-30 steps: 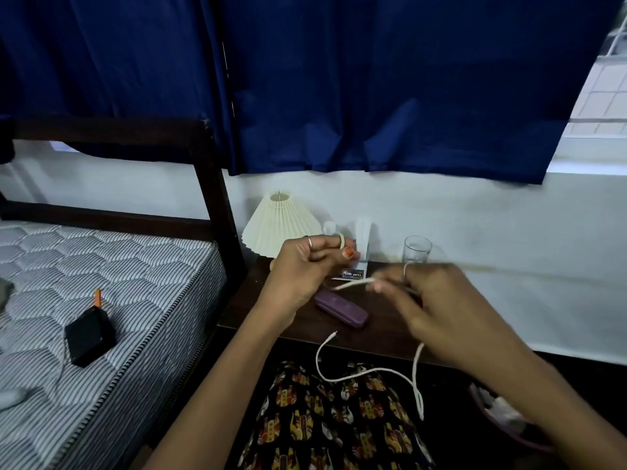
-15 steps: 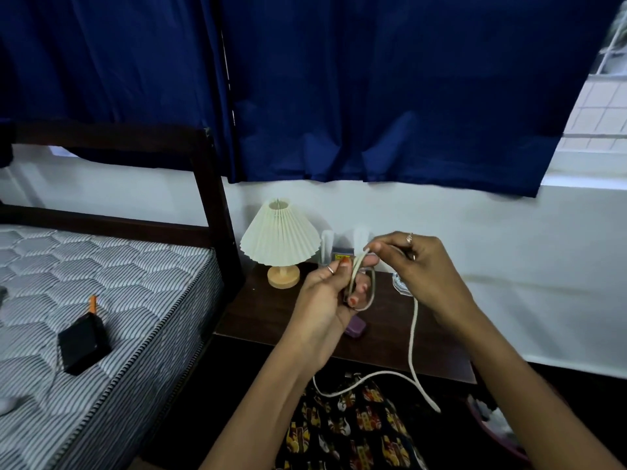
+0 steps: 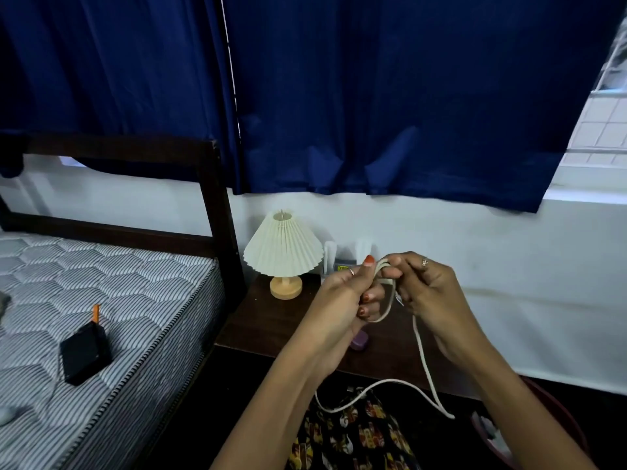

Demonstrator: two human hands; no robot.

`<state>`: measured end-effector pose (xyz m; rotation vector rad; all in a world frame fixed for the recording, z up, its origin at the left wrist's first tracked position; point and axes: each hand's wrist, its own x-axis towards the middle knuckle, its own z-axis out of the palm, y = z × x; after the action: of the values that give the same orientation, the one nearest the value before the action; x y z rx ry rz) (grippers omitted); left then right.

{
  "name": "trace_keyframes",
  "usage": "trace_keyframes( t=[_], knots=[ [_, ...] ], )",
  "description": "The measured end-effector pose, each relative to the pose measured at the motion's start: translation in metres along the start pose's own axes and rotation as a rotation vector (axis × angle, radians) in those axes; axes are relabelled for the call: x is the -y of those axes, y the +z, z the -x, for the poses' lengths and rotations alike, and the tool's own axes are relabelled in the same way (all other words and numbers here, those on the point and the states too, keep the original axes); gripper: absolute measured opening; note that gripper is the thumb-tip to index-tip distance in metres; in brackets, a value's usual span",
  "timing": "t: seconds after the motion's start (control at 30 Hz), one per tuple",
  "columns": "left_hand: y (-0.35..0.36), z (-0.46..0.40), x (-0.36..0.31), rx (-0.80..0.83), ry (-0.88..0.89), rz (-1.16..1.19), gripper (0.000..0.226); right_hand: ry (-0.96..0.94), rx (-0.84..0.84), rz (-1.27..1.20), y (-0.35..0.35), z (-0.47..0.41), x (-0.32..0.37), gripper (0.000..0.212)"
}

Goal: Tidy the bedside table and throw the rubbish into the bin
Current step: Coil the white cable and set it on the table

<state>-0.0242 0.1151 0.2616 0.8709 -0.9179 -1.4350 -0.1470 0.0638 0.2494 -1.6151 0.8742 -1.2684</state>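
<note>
- My left hand (image 3: 342, 300) pinches loops of the white cable (image 3: 422, 351)
- My right hand (image 3: 431, 293) grips it too, above the bedside table (image 3: 271, 323)

Both hands meet above the bedside table (image 3: 271, 327) — the left hand (image 3: 342, 300) and right hand (image 3: 431, 293) touching, a cable (image 3: 424, 354) looped between them and trailing down below the right wrist. The lamp (image 3: 283, 252) stands behind and left of the hands; the bed (image 3: 112, 300) lies further left, a box (image 3: 84, 352) on it. The bin (image 3: 556, 415) sits below the right forearm.
</note>
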Motion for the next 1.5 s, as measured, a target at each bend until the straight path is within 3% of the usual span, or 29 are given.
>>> trace_keyframes(
  t=[0.13, 0.27, 0.37, 0.53, 0.63, 0.77, 0.97, 1.1, 1.5],
  knots=[
    [0.002, -0.009, -0.011, -0.019, 0.048, 0.291, 0.030, 0.134, 0.016, -0.130, 0.012, 0.014, -0.012, 0.030],
    [-0.003, -0.014, -0.026, -0.059, 0.149, 0.335, 0.023, 0.157, 0.137, 0.097, 0.021, 0.037, -0.033, 0.028],
    [-0.010, -0.016, -0.035, -0.071, 0.182, 0.330, 0.019, 0.070, 0.240, 0.379, 0.018, 0.053, -0.043, 0.019],
    [-0.017, -0.019, -0.040, -0.110, 0.211, 0.236, 0.018, -0.063, 0.459, 0.725, 0.012, 0.069, -0.031, 0.020],
    [-0.021, -0.023, -0.036, -0.152, 0.227, 0.126, 0.016, -0.106, 0.541, 0.973, 0.011, 0.074, -0.006, 0.034],
    [-0.024, -0.022, -0.027, -0.174, 0.272, -0.060, 0.012, -0.219, 0.516, 1.069, 0.006, 0.074, 0.043, 0.041],
    [-0.020, -0.018, -0.019, -0.114, 0.311, -0.352, 0.016, -0.408, 0.227, 0.938, -0.011, 0.036, 0.068, 0.044],
    [-0.011, -0.011, -0.016, -0.045, 0.289, -0.424, 0.021, -0.398, 0.089, 0.700, -0.014, 0.009, 0.075, 0.010],
    [-0.002, -0.001, -0.017, 0.076, 0.169, -0.174, 0.035, -0.166, 0.077, 0.405, -0.022, -0.023, 0.054, 0.009]
  ],
)
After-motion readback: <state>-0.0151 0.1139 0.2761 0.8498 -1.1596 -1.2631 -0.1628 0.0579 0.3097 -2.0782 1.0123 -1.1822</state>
